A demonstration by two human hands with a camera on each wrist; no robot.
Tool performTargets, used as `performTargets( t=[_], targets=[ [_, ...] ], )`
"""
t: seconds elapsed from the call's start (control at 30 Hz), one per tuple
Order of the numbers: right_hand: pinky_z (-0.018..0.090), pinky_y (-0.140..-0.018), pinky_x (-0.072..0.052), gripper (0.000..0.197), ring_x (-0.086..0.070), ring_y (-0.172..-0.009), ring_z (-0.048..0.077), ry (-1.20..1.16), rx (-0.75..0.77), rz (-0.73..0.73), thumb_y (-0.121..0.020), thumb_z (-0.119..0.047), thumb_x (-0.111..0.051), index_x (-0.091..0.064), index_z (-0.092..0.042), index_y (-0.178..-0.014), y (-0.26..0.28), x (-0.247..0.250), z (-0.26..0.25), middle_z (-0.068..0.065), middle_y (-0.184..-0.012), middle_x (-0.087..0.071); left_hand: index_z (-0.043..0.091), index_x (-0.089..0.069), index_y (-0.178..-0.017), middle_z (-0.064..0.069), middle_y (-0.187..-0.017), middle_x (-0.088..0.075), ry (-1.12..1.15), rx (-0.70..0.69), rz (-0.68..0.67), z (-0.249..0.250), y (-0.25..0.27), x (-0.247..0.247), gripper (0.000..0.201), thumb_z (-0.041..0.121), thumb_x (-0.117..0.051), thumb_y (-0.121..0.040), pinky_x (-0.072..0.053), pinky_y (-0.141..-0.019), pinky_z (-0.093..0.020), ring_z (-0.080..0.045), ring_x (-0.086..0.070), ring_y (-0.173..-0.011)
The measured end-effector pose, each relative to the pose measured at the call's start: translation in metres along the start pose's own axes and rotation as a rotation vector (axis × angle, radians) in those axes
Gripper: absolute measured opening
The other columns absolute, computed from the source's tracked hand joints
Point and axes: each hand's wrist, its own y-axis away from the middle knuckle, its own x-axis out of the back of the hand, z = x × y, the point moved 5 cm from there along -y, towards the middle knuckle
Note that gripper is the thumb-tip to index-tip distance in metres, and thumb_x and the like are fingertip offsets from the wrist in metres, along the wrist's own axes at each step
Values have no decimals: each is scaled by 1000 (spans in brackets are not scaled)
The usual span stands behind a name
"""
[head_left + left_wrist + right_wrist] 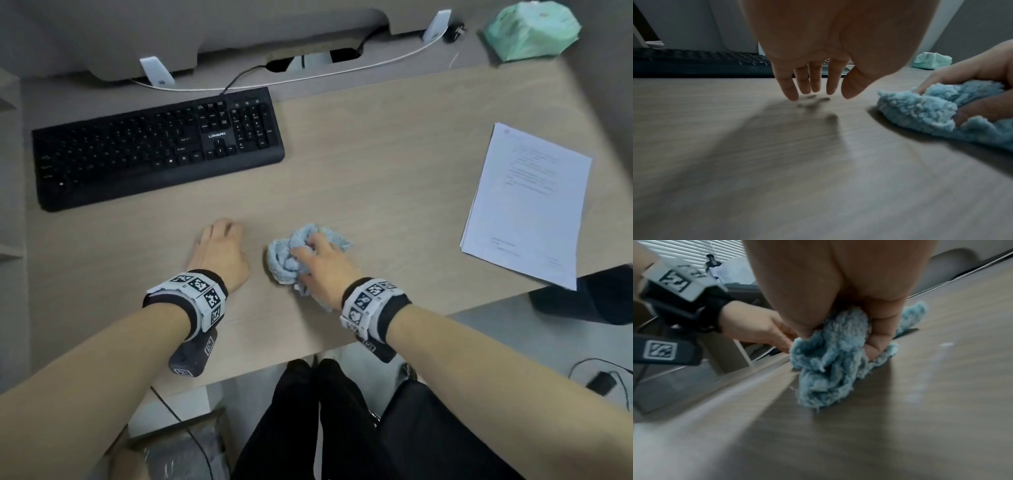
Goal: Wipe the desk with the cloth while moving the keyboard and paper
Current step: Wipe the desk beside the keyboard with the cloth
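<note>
Fluffy pale-blue terry, the cloth (301, 255) is bunched under the right hand (323, 265), whose curled fingers (878, 339) dig into its folds on the wood-grain bench (376, 164). Only the left wrist view shows the left hand (818, 48) from below, its fingers (789, 87) straight, slightly spread and hanging just above the bench beside the cloth. From the head view, the black keyboard (157, 147) lies at the far left near grey partition panels, and the white printed paper (527, 205) overhangs the bench's right edge, well apart from the cloth.
</note>
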Motion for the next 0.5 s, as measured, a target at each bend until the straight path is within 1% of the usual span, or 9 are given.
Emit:
performTargets(
  t=[0.07,0.17,0.23,0.27,0.3,0.37,0.43,0.47,0.5],
  targets=[
    [38,-95,-46,44,-55,-108,33,-66,-84,79,-93,-23,-59,-50,-22,-136,13,16,32,11,-140,-35,7,-46,-134,-13,-144,-38,-15,-8,-42,-2,12,-5,51,12,-50,-84,-33,-110,-43,-35,-35,-129],
    [38,-91,-50,39,-61,-97,35,-128,-347,223,-96,-21,-57,-51,-20,-134,30,42,94,14,-138,-36,6,-34,-145,-13,-157,-22,-52,-58,-80,0,23,-14,59,16,-50,-89,-17,-118,-37,-33,-20,-142],
    [40,-90,-51,37,-61,-96,37,-141,-481,265,-95,-17,-56,-51,-18,-133,39,43,104,16,-137,-35,4,-27,-148,-13,-159,-17,-71,-89,-55,4,28,-20,63,16,-50,-90,-10,-119,-34,-32,-13,-146],
    [40,-89,-51,39,-62,-94,37,-133,-489,251,-94,-15,-58,-50,-18,-131,40,36,93,16,-137,-35,4,-25,-149,-13,-160,-16,-69,-95,-38,4,30,-22,65,16,-50,-90,-9,-120,-34,-32,-12,-146],
    [40,-87,-53,43,-62,-94,36,-127,-449,208,-90,-12,-62,-49,-19,-131,40,23,75,15,-138,-34,3,-25,-149,-14,-160,-17,-67,-94,-24,3,30,-23,65,16,-50,-90,-9,-120,-34,-32,-13,-146],
    [40,-90,-53,53,-60,-99,31,-81,-253,102,-84,-12,-70,-47,-22,-131,44,-12,25,12,-137,-34,3,-28,-148,-15,-159,-20,-58,-100,-17,0,28,-25,62,15,-49,-90,-12,-121,-36,-33,-17,-146],
    [40,-91,-50,50,-55,-103,30,-44,-88,18,-87,-16,-66,-47,-21,-133,56,-38,-9,11,-133,-37,4,-31,-147,-15,-159,-20,-32,-115,-48,-5,24,-23,58,14,-46,-91,-13,-121,-36,-33,-19,-146],
    [39,-89,-48,48,-54,-103,30,-40,-64,20,-88,-16,-64,-48,-20,-134,64,-40,-9,11,-132,-38,5,-33,-146,-14,-159,-21,-13,-116,-62,-8,24,-21,56,12,-44,-92,-15,-121,-36,-33,-20,-145],
    [37,-88,-46,46,-55,-103,31,-46,-97,49,-90,-16,-62,-49,-20,-134,71,-37,0,11,-132,-38,5,-37,-144,-15,-158,-24,10,-112,-58,-12,24,-19,53,10,-44,-92,-18,-120,-38,-33,-24,-144]
  ],
)
